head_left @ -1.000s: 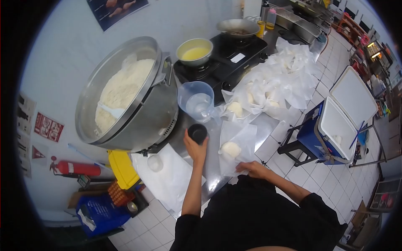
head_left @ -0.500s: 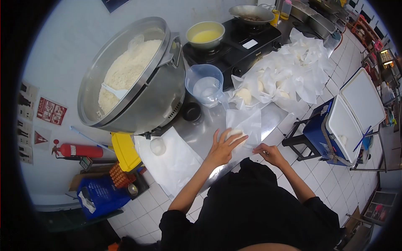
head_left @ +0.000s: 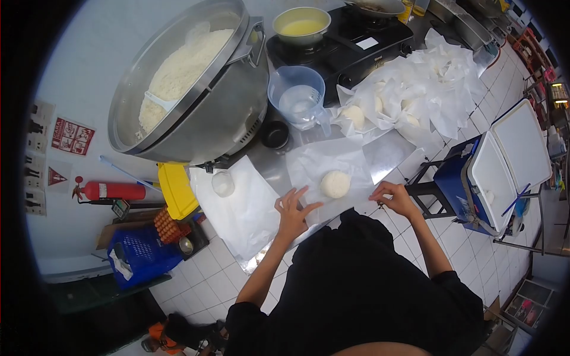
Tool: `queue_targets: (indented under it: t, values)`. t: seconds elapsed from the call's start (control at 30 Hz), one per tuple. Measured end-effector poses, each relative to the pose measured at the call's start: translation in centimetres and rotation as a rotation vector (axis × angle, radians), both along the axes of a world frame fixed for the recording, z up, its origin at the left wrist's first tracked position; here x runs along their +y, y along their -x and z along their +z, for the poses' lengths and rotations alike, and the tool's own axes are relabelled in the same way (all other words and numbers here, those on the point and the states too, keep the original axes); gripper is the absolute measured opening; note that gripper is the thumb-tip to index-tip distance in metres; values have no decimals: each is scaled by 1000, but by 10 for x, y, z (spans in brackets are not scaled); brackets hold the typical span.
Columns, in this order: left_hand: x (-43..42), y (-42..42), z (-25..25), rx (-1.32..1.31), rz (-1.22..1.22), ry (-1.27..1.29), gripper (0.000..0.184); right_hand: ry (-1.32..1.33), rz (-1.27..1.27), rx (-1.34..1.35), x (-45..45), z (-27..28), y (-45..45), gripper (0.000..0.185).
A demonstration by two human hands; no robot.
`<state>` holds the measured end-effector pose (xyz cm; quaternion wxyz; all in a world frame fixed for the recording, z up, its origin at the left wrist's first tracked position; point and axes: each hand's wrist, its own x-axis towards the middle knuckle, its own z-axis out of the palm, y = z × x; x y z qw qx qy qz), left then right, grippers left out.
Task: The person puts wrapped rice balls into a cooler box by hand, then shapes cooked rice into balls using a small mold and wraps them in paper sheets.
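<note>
A round, flat-topped mound of white rice (head_left: 335, 184) rests on a sheet of white wrapping paper (head_left: 306, 163) on the steel counter. At the sheet's lower left edge, my left hand (head_left: 292, 213) is open, thumb and fingers spread. My right hand (head_left: 396, 200) is closed in a pinch at the sheet's right edge, apparently on the paper. Left of my left hand lies a stack of paper sheets (head_left: 249, 207), with a small clear cup (head_left: 223, 184) on top.
A large rice cooker (head_left: 219, 113) with a white paddle (head_left: 160, 102) stands back left. Beyond the sheet are a measuring jug (head_left: 297, 89), a dark cup (head_left: 275, 135), a stove (head_left: 350, 56) holding a pan (head_left: 301, 32), and several paper-wrapped rice portions (head_left: 409, 95). A blue cooler (head_left: 457, 172) stands right.
My left hand has come off the rice and moved down left to the paper's edge, leaving the mound uncovered. The paper lies flatter. My right hand has shifted slightly up and right.
</note>
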<state>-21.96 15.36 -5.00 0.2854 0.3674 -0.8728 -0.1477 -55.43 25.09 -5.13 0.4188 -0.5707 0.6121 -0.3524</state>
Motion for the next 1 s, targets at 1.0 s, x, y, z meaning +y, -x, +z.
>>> queue_targets:
  t: [1.0]
  values:
    - [-33, 31, -19, -59, 425, -493, 29, 7, -394, -312, -82, -78, 5, 6]
